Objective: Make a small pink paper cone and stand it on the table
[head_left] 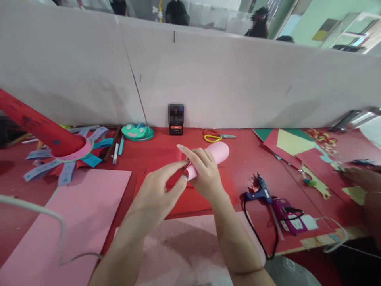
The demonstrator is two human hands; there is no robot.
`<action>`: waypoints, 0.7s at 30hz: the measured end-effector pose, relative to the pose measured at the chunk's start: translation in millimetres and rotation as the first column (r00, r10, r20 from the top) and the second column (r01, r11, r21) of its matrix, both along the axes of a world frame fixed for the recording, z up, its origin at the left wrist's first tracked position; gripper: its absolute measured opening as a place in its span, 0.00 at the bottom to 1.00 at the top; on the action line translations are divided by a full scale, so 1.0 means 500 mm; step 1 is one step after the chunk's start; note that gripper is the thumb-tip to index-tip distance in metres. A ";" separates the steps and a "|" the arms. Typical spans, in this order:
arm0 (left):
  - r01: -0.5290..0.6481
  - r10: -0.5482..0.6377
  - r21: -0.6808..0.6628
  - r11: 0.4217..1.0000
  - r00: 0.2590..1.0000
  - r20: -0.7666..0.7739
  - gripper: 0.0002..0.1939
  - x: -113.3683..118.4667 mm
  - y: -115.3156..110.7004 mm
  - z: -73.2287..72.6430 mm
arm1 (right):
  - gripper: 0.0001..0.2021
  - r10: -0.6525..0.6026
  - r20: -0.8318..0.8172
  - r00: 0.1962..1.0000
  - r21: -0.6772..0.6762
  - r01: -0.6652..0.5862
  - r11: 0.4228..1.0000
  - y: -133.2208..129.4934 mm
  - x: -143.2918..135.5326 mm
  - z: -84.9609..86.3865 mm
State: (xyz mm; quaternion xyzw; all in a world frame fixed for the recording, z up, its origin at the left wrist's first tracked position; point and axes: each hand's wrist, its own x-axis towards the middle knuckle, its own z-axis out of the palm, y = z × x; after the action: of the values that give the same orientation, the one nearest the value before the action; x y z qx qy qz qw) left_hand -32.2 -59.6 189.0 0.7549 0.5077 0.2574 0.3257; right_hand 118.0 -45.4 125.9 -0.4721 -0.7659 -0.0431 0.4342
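A curled pink paper piece (219, 152) with a rounded end is held above red sheets (190, 198) at the middle of the table. My right hand (205, 171) is wrapped round it, with the index finger reaching up and left. At its lower left end, my left hand (166, 182) pinches the edge between thumb and fingers. A bit of red shows inside that end. The two hands touch or nearly touch there. Part of the paper is hidden under my right hand.
Scissors (219, 137) and a phone (176, 119) are behind my hands. To the right are a blue glue gun (258, 192), a purple power strip (288, 216) and another person's hand (361, 176). A red cone (41, 123) and pink sheet (80, 214) occupy the left.
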 end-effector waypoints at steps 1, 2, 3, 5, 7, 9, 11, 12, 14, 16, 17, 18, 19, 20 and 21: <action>0.005 -0.005 0.005 1.000 1.000 -0.012 0.18 -0.002 0.001 0.001 | 0.21 -0.003 0.005 1.000 0.007 0.003 1.000 0.000 -0.001 -0.001; 0.005 -0.005 0.009 1.000 1.000 -0.022 0.18 -0.003 0.001 0.002 | 0.21 -0.008 0.012 1.000 0.012 0.008 1.000 0.000 -0.002 -0.003; 0.000 0.000 0.010 1.000 0.999 -0.035 0.17 -0.004 0.003 0.003 | 0.21 -0.013 0.024 1.000 0.016 0.012 1.000 0.000 -0.003 -0.005; -0.027 0.027 0.009 1.000 0.997 -0.066 0.16 -0.005 0.005 0.004 | 0.22 -0.020 0.051 0.999 0.019 0.019 1.000 0.000 -0.005 -0.009; -0.072 0.073 0.020 0.997 0.993 -0.091 0.15 -0.004 0.007 0.002 | 0.22 -0.019 0.072 0.997 0.018 0.017 1.000 -0.001 -0.008 -0.013; -0.110 0.116 0.057 0.992 0.987 -0.108 0.15 -0.003 0.008 -0.003 | 0.22 -0.006 0.081 0.997 0.017 0.005 1.000 -0.001 -0.011 -0.015; -0.130 0.144 0.110 0.985 0.980 -0.137 0.15 -0.003 0.007 -0.009 | 0.22 0.010 0.070 0.997 0.008 -0.011 1.000 -0.002 -0.013 -0.012; -0.132 0.153 0.138 0.982 0.976 -0.154 0.15 -0.004 0.006 -0.012 | 0.22 0.018 0.056 0.998 -0.002 -0.018 1.000 -0.003 -0.013 -0.009; -0.119 0.155 0.195 0.974 0.970 -0.185 0.15 -0.006 0.004 -0.017 | 0.25 0.029 0.023 0.999 -0.028 -0.028 0.999 -0.004 -0.013 0.000; -0.087 0.140 0.254 0.963 0.971 -0.196 0.15 -0.008 0.000 -0.021 | 0.28 0.027 0.004 1.000 -0.044 -0.027 0.999 -0.005 -0.011 0.009; -0.065 0.124 0.283 0.957 0.973 -0.195 0.15 -0.009 -0.002 -0.023 | 0.29 0.025 0.008 1.000 -0.051 -0.024 0.998 -0.005 -0.009 0.012; -0.039 0.104 0.313 0.949 0.976 -0.192 0.15 -0.011 -0.003 -0.025 | 0.28 0.026 0.018 0.999 -0.059 -0.025 0.998 -0.006 -0.007 0.015; -0.013 0.082 0.341 0.940 0.979 -0.189 0.16 -0.012 -0.005 -0.026 | 0.26 0.034 0.029 0.999 -0.070 -0.031 0.997 -0.006 -0.005 0.016; 0.010 0.063 0.367 0.930 0.980 -0.188 0.16 -0.012 -0.006 -0.028 | 0.24 0.050 0.037 0.998 -0.083 -0.046 0.995 -0.006 -0.004 0.016; 0.032 0.047 0.388 0.921 0.980 -0.193 0.17 -0.013 -0.006 -0.028 | 0.22 0.073 0.040 0.997 -0.098 -0.069 0.993 -0.007 -0.002 0.016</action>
State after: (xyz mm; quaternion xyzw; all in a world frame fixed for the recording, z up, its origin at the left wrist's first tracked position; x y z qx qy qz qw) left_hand -38.8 -62.8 174.7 0.8243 0.4793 0.2780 0.1159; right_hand 117.1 -48.7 133.7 -0.4640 -0.7926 -0.0010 0.3955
